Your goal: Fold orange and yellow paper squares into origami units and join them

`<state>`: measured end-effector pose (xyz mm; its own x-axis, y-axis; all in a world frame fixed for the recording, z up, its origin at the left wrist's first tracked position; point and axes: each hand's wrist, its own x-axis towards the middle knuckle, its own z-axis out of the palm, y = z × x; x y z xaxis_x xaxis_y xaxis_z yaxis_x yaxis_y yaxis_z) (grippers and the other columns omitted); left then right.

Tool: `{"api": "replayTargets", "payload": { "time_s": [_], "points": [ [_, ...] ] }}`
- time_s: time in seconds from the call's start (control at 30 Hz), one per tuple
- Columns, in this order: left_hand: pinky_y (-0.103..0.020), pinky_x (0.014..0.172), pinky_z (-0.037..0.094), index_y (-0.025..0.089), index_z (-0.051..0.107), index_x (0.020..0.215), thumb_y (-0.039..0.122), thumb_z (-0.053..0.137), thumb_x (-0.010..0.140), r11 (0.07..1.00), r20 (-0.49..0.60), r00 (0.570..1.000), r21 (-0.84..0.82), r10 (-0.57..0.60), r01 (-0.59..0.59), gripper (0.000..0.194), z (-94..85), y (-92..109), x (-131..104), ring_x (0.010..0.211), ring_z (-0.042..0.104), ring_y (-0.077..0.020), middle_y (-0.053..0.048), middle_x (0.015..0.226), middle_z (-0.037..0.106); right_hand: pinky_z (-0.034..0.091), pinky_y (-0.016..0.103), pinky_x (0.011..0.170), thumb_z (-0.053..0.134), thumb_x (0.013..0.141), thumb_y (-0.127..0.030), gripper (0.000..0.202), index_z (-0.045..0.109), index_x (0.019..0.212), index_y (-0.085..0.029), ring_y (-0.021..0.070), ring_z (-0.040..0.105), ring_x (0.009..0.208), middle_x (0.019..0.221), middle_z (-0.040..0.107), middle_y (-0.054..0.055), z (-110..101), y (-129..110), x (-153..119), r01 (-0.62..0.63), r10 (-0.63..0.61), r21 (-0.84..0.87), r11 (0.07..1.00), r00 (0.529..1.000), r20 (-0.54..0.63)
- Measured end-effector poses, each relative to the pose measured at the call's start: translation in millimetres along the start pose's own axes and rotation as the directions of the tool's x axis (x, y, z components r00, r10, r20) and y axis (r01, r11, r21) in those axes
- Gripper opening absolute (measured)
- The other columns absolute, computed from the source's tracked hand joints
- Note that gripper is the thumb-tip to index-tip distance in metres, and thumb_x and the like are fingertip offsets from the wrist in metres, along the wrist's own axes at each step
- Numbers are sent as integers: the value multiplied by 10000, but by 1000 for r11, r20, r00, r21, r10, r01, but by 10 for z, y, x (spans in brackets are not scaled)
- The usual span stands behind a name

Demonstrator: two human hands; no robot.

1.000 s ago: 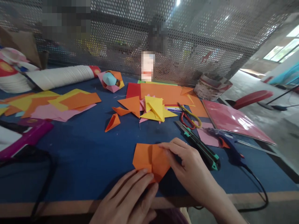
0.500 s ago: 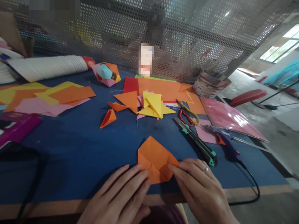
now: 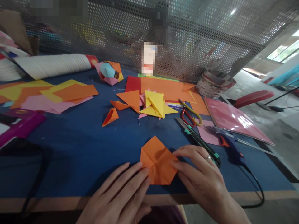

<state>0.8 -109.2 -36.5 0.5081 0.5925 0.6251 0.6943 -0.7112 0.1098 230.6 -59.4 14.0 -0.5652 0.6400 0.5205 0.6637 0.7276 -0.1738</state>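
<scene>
Presses with slightly spread fingers of left hand point(image 3: 121, 189), and pinches at right edge with right hand point(image 3: 202, 172), the near orange paper point(image 3: 157, 160), already creased but seemingly not yet fully folded.

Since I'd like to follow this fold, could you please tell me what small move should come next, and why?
Perhaps press the orange paper flatter near its middle: creases meet there and its surface looks uneven, while the left hand rests on its near-left edge and the right hand seems to pinch its right edge.
</scene>
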Motion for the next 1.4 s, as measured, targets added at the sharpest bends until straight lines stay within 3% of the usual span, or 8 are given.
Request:
{"api": "replayTargets", "payload": {
  "time_s": [0.17, 0.33, 0.53, 0.73, 0.9, 1.0, 1.17, 1.4],
  "points": [
    [-315, 1131, 301, 150, 677, 1080, 235, 484, 955, 999, -99, 995, -51, -9, 4, 246, 67, 23, 23, 1152, 571, -166, -5, 1137, 693, 437, 300, 834, 484, 924, -117, 185, 652, 869, -172, 156, 592, 916, 906, 703, 7, 32, -124, -100, 41, -40, -36, 999, 999, 31],
    [-320, 1142, 275, 169, 673, 1100, 255, 516, 944, 999, 50, 998, -23, 34, -33, 237, 25, -24, 20, 1138, 587, -168, -15, 1163, 683, 443, 287, 856, 439, 958, -143, 224, 651, 905, -189, 156, 589, 944, 923, 698, 12, 64, -209, -142, -11, -4, 103, 995, 990, 143],
    [-346, 1113, 330, 171, 689, 1035, 263, 475, 964, 995, -119, 991, -79, -68, 59, 243, 107, 3, -62, 1160, 575, -179, -18, 1144, 691, 442, 288, 865, 394, 984, -147, 270, 650, 926, -208, 144, 592, 942, 973, 676, 16, -26, -213, -91, -74, -18, 260, 963, 941, 337],
    [-346, 1103, 343, 143, 665, 1085, 243, 445, 980, 988, -59, 988, -63, -146, 142, 264, 84, 58, -21, 1172, 570, -185, -36, 1145, 691, 426, 322, 860, 448, 946, -103, 219, 653, 999, -159, 165, 591, 909, 976, 686, 33, 176, -193, -118, -13, -6, 148, 989, 991, 131],
    [-368, 1070, 381, 176, 675, 1039, 245, 394, 996, 990, -11, 991, -56, -134, 133, 293, 49, 23, 26, 1149, 593, -187, -23, 1132, 697, 433, 321, 833, 368, 972, -110, 284, 646, 983, -164, 158, 588, 865, 949, 675, 33, 145, -254, -40, -45, -5, 215, 976, 974, 226],
    [-362, 1074, 373, 172, 679, 1030, 246, 356, 1003, 995, -59, 994, -38, -92, 90, 333, 65, -17, 10, 1140, 594, -180, -25, 1106, 705, 434, 306, 840, 422, 962, -118, 225, 637, 975, -183, 152, 578, 896, 968, 672, 20, 79, -237, 7, -98, 13, 274, 957, 956, 294],
    [-324, 1105, 334, 149, 681, 1056, 240, 484, 954, 999, -88, 996, -48, -28, 24, 240, 88, -90, -47, 1179, 557, -175, -33, 1132, 693, 439, 287, 807, 595, 896, -162, 45, 602, 918, -201, 150, 568, 891, 949, 657, 5, 65, -137, 50, -265, 121, 397, 879, 928, 351],
    [-324, 1098, 350, 177, 685, 1051, 176, 473, 952, 995, -101, 995, -95, 0, -9, 235, 90, -127, -106, 1174, 560, -156, -7, 1122, 697, 400, 290, 757, 617, 881, -153, 115, 565, 794, -207, 151, 538, 799, 820, 625, -26, 194, -176, 143, -410, 272, 394, 823, 892, 362]
  ]
}}
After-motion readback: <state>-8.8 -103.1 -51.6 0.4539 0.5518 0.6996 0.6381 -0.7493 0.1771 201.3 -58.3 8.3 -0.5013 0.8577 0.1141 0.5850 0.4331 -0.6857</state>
